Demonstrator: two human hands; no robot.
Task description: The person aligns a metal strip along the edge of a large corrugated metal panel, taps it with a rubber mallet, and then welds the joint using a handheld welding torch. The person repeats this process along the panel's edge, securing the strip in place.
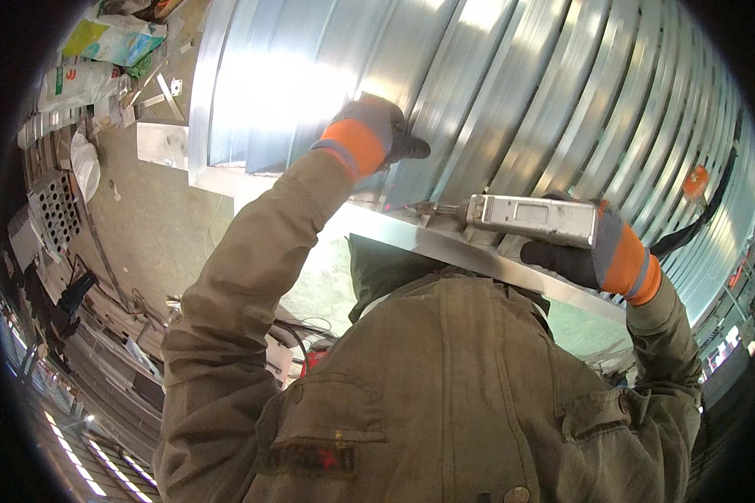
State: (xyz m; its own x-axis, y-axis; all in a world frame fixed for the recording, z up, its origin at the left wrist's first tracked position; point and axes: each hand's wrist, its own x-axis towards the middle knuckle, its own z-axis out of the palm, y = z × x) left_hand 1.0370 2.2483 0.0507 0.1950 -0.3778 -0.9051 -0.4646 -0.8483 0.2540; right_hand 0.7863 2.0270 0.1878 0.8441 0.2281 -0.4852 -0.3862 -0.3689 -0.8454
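My left hand [365, 134], in a grey, orange and black glove, is closed on a slat [407, 176] of a large silvery metal panel, close to the panel's near edge. Its thumb points right, while most of its other fingers are hidden. In my right hand [600, 251], gloved alike, is a handheld laser welding gun [533, 218] with a boxy silver body. The gun's narrow nozzle points left and lies just above the near frame bar [478, 260], where the slats end. Small red light spots show on the metal close to the nozzle tip.
A black cable [713, 201] runs from the right over the slats, past an orange piece [695, 182]. Plastic bags [80, 84], metal offcuts [169, 96] and a perforated block [54, 214] lie on the floor at left. The frame's corner [205, 176] juts out at left.
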